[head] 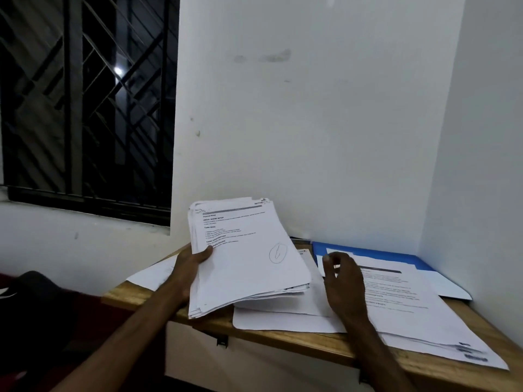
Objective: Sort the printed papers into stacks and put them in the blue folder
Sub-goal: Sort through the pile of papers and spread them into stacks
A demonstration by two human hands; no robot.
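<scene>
Gripping a thick sheaf of printed pages (249, 256), the left hand (189, 267) lifts it above the wooden shelf (283, 339); the right hand (343, 281), fingers loosely spread, hovers beside the blue folder (368, 251)

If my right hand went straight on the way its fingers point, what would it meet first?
Probably the white sheet lying on the flat blue folder. The right hand points toward it with fingers relaxed, but its height above the sheet is unclear.

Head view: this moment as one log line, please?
left hand: grips paper bundle | right hand: open over desk papers | blue folder: behind, partly covered
</scene>
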